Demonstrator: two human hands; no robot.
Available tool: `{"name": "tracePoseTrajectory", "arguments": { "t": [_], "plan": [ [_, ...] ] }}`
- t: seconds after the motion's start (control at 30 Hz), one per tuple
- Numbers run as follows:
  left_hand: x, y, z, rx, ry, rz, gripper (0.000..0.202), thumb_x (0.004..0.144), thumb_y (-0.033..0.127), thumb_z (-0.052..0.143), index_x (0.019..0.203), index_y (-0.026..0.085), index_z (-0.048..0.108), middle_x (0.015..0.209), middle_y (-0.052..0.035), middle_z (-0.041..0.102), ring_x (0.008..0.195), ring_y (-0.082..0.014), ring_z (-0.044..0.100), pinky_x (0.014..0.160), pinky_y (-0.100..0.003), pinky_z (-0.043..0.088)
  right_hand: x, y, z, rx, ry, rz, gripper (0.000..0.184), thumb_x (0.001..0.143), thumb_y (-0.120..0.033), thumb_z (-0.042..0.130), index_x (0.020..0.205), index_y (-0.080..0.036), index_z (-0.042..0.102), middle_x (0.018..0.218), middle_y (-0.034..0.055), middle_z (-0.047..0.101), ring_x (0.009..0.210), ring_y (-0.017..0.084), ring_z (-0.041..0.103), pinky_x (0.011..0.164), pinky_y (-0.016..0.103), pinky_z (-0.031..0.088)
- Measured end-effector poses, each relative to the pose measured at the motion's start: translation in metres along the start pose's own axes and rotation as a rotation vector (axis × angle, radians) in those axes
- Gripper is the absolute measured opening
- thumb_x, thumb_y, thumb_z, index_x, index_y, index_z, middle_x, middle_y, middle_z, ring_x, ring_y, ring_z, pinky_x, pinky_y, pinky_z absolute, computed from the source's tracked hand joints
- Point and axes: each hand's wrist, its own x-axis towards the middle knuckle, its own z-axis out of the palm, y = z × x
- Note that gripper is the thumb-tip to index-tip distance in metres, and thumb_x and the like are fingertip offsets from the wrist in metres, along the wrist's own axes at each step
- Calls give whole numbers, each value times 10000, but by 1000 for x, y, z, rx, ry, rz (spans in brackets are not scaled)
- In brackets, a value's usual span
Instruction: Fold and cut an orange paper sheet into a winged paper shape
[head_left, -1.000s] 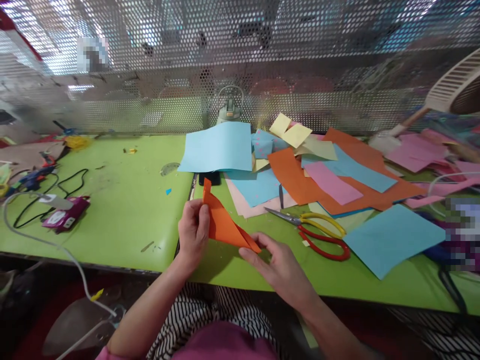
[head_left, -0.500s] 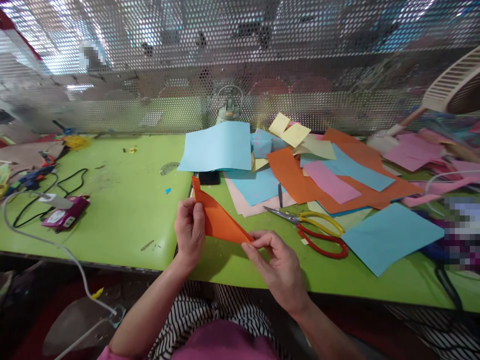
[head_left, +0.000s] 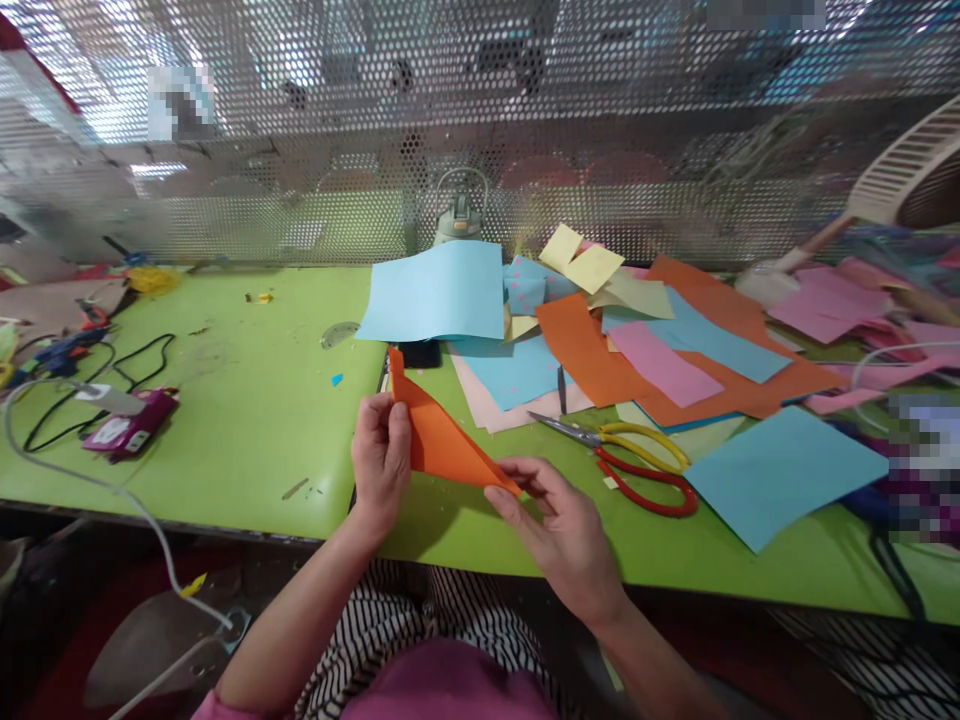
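Note:
A folded piece of orange paper [head_left: 442, 435] is held up between my hands, just above the green table near its front edge. My left hand [head_left: 381, 450] is closed on its left side, thumb in front and fingers behind. At the lower right corner, my right hand [head_left: 559, 525] pinches the paper between thumb and fingers. To the right of that hand lie scissors [head_left: 600, 438] with one yellow and one red handle, their blades pointing left. Beyond the paper, a dark phone-like object [head_left: 420, 354] is partly covered by a light blue sheet [head_left: 439, 290].
Coloured sheets, including an orange sheet [head_left: 592, 350] and a blue sheet [head_left: 787, 475], spread over the right side. A bottle [head_left: 460, 220] stands by the perforated metal screen [head_left: 300, 170]. On the left are a purple power strip [head_left: 131, 425] and cables. A white fan [head_left: 896, 180] stands at right.
My right fingers have shifted slightly at the paper's lower right corner, and its tip now shows past the thumb. My left hand keeps its hold almost unmoved.

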Motion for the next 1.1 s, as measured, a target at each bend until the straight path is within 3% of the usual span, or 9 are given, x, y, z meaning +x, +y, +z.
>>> {"name": "tracePoseTrajectory", "arguments": {
  "t": [0.17,0.5,0.67,0.9,1.1],
  "plan": [
    [-4,-2,-1,-5,27,39,86,936,288,509,900,220,546,746,23,545,637,-101,502,589,-204,435,0,-4,-2,-87,15,-9,207,812,-439,641,801,-233,644,728,3,679,673,148,635,620,244,516],
    [-2,-1,-1,-13,85,82,61,930,271,516,916,221,548,730,32,551,602,-91,501,556,-192,431,-2,-2,-7,-135,-22,54,271,839,-473,604,739,-224,644,668,-1,700,590,140,629,532,232,470],
    [-1,1,-2,-8,38,8,68,932,269,503,899,220,537,755,21,536,647,-103,496,590,-209,431,-3,0,-9,-177,-36,-15,238,848,-448,608,745,-237,652,696,-4,720,630,147,659,576,240,484],
    [-1,4,-3,51,-93,-100,94,942,297,490,900,225,532,689,36,480,584,-106,429,537,-220,370,-5,8,-12,-27,-119,119,273,858,-464,586,744,-220,631,721,23,735,668,165,677,592,252,515],
    [5,6,-1,-92,-189,-249,158,947,348,490,864,216,516,720,28,458,623,-109,418,580,-224,376,-5,9,-11,-91,-91,90,273,865,-457,582,720,-226,603,701,7,719,670,160,672,604,251,495]
  ]
}}
